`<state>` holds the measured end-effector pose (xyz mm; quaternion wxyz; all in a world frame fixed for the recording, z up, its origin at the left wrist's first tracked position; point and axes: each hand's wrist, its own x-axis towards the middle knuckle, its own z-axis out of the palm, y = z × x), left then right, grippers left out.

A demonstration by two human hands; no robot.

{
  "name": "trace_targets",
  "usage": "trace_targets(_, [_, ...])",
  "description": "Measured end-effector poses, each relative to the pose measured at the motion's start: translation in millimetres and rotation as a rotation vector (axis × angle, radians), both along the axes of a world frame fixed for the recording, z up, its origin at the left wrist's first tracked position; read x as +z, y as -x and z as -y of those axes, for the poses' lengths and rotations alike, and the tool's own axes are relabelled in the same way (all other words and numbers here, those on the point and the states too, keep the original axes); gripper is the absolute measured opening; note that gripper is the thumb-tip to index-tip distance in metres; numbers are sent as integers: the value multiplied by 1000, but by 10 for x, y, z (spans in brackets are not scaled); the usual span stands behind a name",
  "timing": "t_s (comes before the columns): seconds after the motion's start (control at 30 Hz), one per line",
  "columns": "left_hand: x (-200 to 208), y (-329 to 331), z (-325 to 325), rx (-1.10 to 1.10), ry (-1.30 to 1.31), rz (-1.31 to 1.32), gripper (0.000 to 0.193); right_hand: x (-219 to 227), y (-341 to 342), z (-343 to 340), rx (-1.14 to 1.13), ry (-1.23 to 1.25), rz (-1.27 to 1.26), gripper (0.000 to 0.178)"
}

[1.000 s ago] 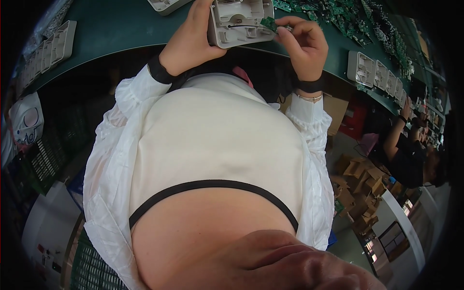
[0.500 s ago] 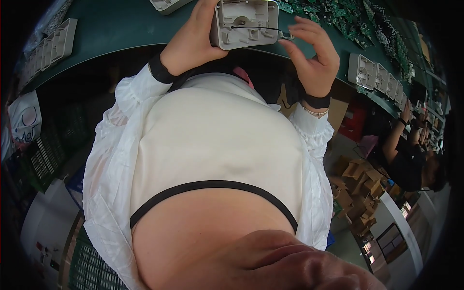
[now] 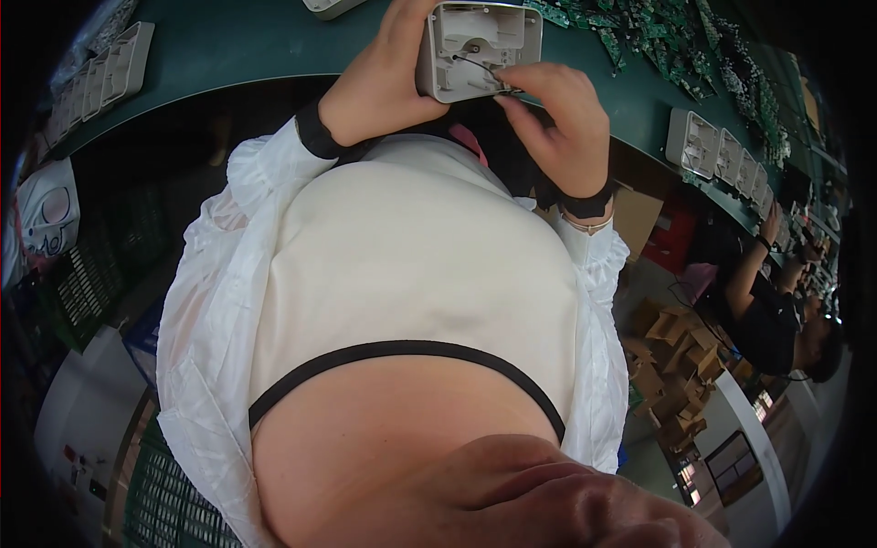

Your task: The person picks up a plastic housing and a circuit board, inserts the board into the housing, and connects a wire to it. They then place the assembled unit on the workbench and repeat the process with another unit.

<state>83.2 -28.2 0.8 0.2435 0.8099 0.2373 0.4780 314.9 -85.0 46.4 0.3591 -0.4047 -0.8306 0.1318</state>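
My left hand (image 3: 385,91) grips a white plastic housing (image 3: 455,82) by its left side, tilted so its hollow inside faces me. Ribs, posts and a rounded recess show within it. A thin dark wire (image 3: 477,63) runs from the middle of the housing toward the right. At the housing's lower right edge, the thumb and forefinger of my right hand (image 3: 560,119) are closed on a small part at the wire's end. My fingers hide most of that part, so its kind cannot be made out.
Green circuit boards (image 3: 653,36) lie heaped on the green table (image 3: 247,46) at the back right. Rows of white housings stand at the left (image 3: 119,68) and right (image 3: 699,142). Another person (image 3: 772,301) works at the far right, near cardboard boxes (image 3: 676,365).
My right hand has moved left and its fingers have closed in, bringing the wire's end over the housing's lower right. The housing and my left hand have shifted slightly right.
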Motion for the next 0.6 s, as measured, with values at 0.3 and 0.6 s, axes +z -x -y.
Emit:
trace_targets(0.3, [132,90,229,73,230,-221,101,-89,54,53,92,98,15,28])
trace_targets(0.6, [-291,71,83,12,-67,77,103,-276,56,75,144,38,-53,20])
